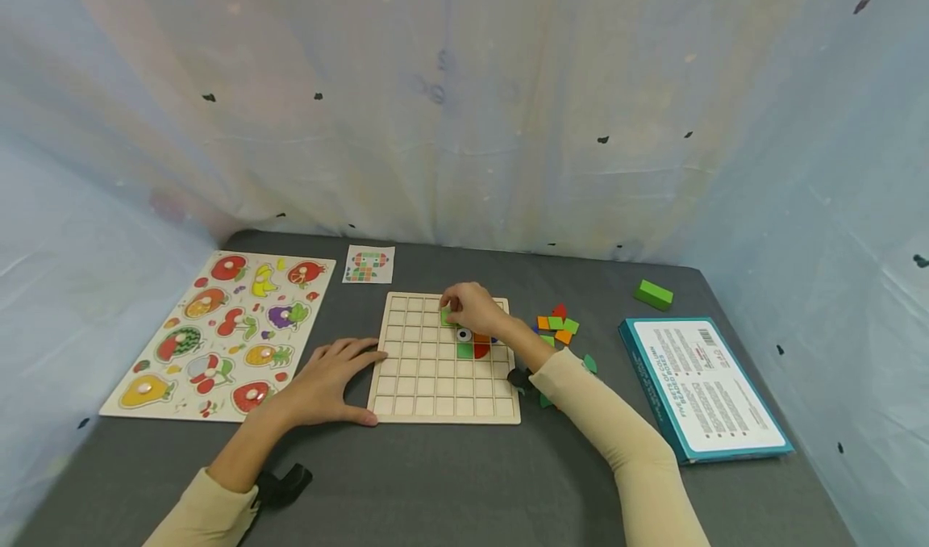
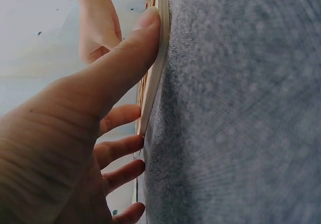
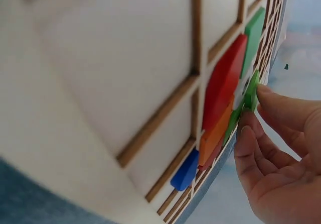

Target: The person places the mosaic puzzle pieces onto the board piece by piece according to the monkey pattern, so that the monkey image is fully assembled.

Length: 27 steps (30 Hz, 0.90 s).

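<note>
A wooden grid board (image 1: pixel 424 386) lies flat, with coloured pieces in its upper right part, among them a red one (image 3: pixel 224 83), an orange one and a blue one (image 3: pixel 185 171). My right hand (image 1: pixel 475 309) pinches a light green piece (image 3: pixel 252 90) between thumb and fingers at the board's upper cells, beside a round eye piece (image 1: pixel 464 335) and a green square (image 1: pixel 465 351). At the board's left edge my left hand (image 1: pixel 330 386) rests with spread fingers, its thumb (image 2: pixel 135 48) touching the rim.
Loose coloured pieces (image 1: pixel 563 336) lie right of the board, partly behind the right forearm. A fruit puzzle board (image 1: pixel 174 369) is on the left, a small pattern card (image 1: pixel 368 265) behind. To the right are a green block (image 1: pixel 654 294) and a blue-edged box (image 1: pixel 707 386).
</note>
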### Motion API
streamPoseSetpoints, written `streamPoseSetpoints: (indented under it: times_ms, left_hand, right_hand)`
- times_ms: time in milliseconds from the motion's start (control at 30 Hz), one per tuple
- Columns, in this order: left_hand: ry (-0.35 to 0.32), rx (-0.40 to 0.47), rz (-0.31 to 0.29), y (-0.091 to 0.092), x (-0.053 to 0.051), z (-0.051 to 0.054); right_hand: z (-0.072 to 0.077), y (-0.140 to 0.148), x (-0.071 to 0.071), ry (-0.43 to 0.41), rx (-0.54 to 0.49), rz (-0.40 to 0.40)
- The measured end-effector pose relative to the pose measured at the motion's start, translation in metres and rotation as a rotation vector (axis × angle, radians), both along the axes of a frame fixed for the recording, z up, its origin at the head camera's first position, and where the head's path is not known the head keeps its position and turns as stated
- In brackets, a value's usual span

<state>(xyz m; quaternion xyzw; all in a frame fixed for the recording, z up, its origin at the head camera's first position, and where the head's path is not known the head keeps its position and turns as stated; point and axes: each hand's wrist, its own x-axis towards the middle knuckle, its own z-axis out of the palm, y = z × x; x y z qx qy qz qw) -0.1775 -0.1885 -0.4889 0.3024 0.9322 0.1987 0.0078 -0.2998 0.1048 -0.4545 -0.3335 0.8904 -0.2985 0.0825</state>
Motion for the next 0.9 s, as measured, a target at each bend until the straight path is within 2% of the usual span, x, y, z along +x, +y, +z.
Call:
streamPoseSetpoints:
  times_ms: [133,267,400,467,567,667,767,900]
  left_hand:
    - [-0.001,0.005,-0.005,0.0,0.0,-0.001]
    - [-0.001,0.004,-0.004,0.0,-0.001,-0.003]
    - [0.002,-0.007,0.001,-0.001,-0.001,-0.003]
    - [0.003,-0.006,0.002,0.0,-0.001,-0.002]
    - [0.002,0.003,0.003,0.0,-0.001,-0.001]
    - [0.009,0.011,0.005,0.0,-0.001,-0.001]
    - [0.01,0.013,0.004,0.0,0.0,-0.001]
    - [0.006,0.011,0.0,0.0,-0.001,0.001]
  right_hand:
    - [-0.001,0.007,0.005,0.051,-0.018,-0.009]
    - [-0.001,0.025,0.014,0.113,-0.067,-0.047]
    - [0.001,0.059,0.024,0.127,-0.139,-0.128]
    - [0.001,0.082,0.027,0.115,-0.146,-0.196]
    - [0.0,0.116,0.031,0.08,-0.1,-0.305]
    - [-0.002,0.142,0.031,0.045,-0.024,-0.377]
    - [-0.006,0.158,0.029,0.043,0.038,-0.396]
    - [-0.008,0.164,0.027,0.033,0.062,-0.413]
